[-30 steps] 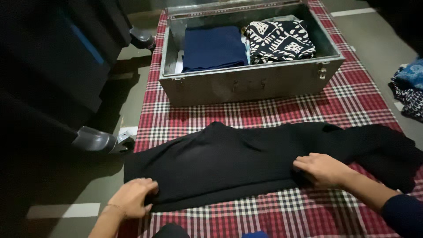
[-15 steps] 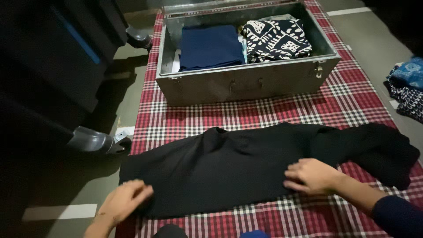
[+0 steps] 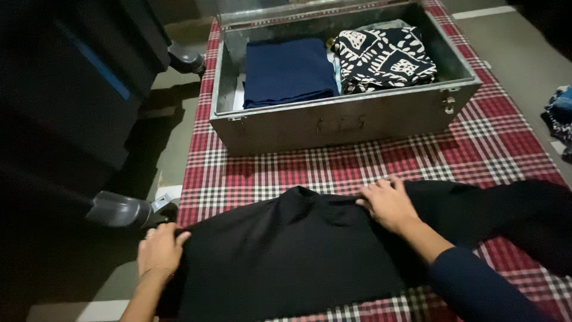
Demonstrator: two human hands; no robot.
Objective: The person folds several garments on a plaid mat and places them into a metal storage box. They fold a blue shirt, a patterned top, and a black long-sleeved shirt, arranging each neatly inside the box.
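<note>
Far left: a dark wheeled suitcase [image 3: 71,101] stands on the floor, beside the left edge of the red-and-white checked cloth [image 3: 333,167] that carries everything else. Left hand [image 3: 158,250]: fingers loosely curled over the left end of the black garment [image 3: 298,250], at the cloth's left edge; whether it pinches the fabric or only presses on it cannot be told. Centre: the garment lies flat across the near half of the cloth, running from its left edge towards its right edge, where the fabric bunches. Right hand [image 3: 387,204]: palm down, fingers spread and flat on the garment's far edge, gripping nothing. Far half of the cloth: an open metal trunk [image 3: 333,122] holds a folded navy cloth [image 3: 289,71] on the left and a folded dark-and-white patterned cloth [image 3: 384,56] on the right, side by side. Smoothing judged best done by sweeping outward from the middle, keeping the far edge straight and the left end pinned.
</note>
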